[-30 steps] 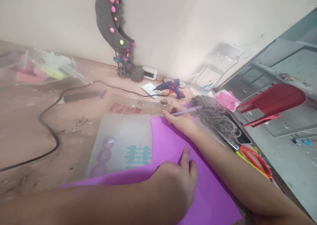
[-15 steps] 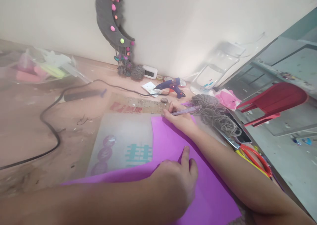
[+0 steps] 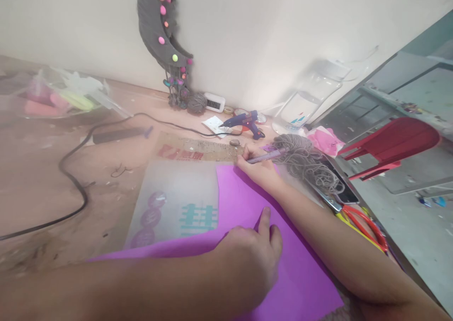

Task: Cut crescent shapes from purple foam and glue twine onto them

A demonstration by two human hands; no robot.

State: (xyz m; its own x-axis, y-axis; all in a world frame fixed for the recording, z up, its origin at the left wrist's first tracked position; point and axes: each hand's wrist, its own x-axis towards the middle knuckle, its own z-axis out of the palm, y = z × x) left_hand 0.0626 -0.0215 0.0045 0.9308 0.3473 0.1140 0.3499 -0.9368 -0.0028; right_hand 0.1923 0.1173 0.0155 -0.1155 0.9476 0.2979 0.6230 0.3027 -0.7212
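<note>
A purple sheet [image 3: 300,274], foam or paper, lies in front of me. My left hand [image 3: 249,257] rests on it, the index finger stretched out and pressing on the surface, with nothing seen in its grasp. At the sheet's far edge, my right hand [image 3: 260,168] is closed around a pen [image 3: 264,157] in a writing grip. The pen's tip is hidden by my fingers. Under the purple sheet is a pale printed plastic bag [image 3: 177,184], showing teal and purple marks.
Behind my right hand are grey yarn [image 3: 300,156], a phone [image 3: 348,191] and red-handled scissors [image 3: 366,224]. A glue gun [image 3: 244,121] stands near the wall, its black cord [image 3: 76,184] crossing the left side. A large clear bottle [image 3: 300,104] stands at the back.
My right hand has shifted slightly right along the sheet's far edge, and the pen's angle has changed a little. The left hand stays in place on the sheet.
</note>
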